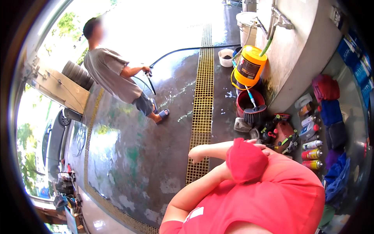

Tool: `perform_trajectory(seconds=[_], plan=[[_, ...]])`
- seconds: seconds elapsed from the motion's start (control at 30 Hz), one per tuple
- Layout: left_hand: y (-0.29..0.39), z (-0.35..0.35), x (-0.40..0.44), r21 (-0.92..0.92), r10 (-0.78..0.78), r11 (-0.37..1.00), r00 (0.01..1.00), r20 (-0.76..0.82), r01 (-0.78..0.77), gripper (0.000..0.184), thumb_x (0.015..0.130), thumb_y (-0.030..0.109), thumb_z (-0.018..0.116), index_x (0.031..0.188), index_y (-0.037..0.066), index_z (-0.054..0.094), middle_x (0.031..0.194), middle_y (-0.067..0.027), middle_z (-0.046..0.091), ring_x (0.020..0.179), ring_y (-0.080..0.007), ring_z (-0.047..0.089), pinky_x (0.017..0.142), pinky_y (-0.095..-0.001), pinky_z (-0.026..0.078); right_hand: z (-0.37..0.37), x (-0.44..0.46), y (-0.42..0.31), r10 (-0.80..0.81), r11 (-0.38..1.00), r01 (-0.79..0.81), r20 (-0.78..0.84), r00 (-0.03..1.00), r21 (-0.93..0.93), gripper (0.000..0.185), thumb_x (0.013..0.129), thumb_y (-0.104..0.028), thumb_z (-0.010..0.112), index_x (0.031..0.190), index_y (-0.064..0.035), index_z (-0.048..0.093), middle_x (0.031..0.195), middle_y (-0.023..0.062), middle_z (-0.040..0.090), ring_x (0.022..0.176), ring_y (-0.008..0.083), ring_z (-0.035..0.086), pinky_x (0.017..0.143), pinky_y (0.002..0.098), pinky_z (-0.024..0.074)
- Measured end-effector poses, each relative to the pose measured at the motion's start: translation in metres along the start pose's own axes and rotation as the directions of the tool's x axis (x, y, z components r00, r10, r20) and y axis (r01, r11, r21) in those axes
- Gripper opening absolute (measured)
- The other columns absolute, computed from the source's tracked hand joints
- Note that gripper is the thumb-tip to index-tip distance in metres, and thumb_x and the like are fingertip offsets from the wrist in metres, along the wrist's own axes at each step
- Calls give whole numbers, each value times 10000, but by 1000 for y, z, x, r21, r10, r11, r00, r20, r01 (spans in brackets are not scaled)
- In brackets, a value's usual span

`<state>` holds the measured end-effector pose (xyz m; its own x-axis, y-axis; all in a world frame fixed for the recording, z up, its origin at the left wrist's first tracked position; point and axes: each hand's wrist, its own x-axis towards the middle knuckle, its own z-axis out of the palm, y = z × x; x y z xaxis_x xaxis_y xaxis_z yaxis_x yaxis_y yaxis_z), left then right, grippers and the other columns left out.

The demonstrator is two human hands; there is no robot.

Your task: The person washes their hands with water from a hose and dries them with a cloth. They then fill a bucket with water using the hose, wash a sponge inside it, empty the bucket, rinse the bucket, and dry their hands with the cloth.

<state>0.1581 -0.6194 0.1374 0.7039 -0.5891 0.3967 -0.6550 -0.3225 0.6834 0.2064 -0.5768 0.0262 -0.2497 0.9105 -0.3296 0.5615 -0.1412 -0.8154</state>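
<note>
My left hand reaches across my right arm, with its fingertips showing past the edge of a bunched red cloth. The cloth covers most of that hand and lies against my right arm near the elbow. Stretched to the left over the yellow floor grating, my right hand has its fingers curled in, and nothing shows in them. Close by on the right are a brush with dark bristles in a red bucket, and a pile of small tools.
A co-worker stands on the wet floor holding a spray gun on a black hose. A yellow bucket stands by the wall. Several bottles and spray cans and folded cloths line the right side. A car is at left.
</note>
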Motion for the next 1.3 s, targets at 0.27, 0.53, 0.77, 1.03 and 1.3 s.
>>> perform_trajectory(seconds=[0.27, 0.53, 0.77, 1.03, 1.3], plan=[[-13, -42, -6, 308, -840, 539, 476, 259, 784, 314, 864, 294, 587, 1140, 146, 606, 1232, -56, 570, 1104, -208, 555, 958, -333, 415, 15, -15, 26, -17, 979, 26, -51, 999, 200, 511, 815, -256, 597, 1298, -110, 517, 1430, 116, 346, 1350, 302, 242, 1087, 519, 226], [-170, -5, -162, 444, -673, 648, 738, -46, 619, 134, 736, 94, 593, 869, 115, 596, 919, -140, 618, 861, -283, 598, 761, -381, 467, 40, -7, 75, 339, 821, -365, -139, 930, -438, 569, 770, -216, 644, 1315, -126, 506, 1498, 124, 256, 1396, 352, 148, 1086, 585, 213], [-130, -15, -163, 178, -695, 645, 667, -267, 743, 360, 675, 150, 705, 1007, 77, 588, 1032, -143, 588, 1007, -319, 549, 836, -408, 450, -15, -58, 57, -32, 996, 77, -610, 792, 48, 843, 832, -419, 644, 1446, -39, 209, 1476, 282, 180, 1368, 400, 219, 1115, 421, 228], [-102, -35, -141, -594, -672, 697, 654, -347, 402, 614, 719, 247, 762, 1232, 24, 508, 1189, -74, 573, 1112, -203, 544, 944, -357, 436, -21, -49, 64, 183, 771, 346, -707, 683, 535, 281, 932, -143, 552, 1185, -28, 596, 995, 21, 666, 912, 75, 577, 843, 249, 479], [-87, -56, -149, -853, -738, 511, 453, -500, -108, 592, 977, 450, 388, 1308, -36, 446, 1267, -121, 537, 1174, -226, 516, 1008, -351, 393, -52, -75, 68, 194, 772, 450, -841, 505, 449, 275, 979, -227, 494, 1010, -2, 649, 868, -30, 656, 791, 42, 563, 730, 231, 480]])
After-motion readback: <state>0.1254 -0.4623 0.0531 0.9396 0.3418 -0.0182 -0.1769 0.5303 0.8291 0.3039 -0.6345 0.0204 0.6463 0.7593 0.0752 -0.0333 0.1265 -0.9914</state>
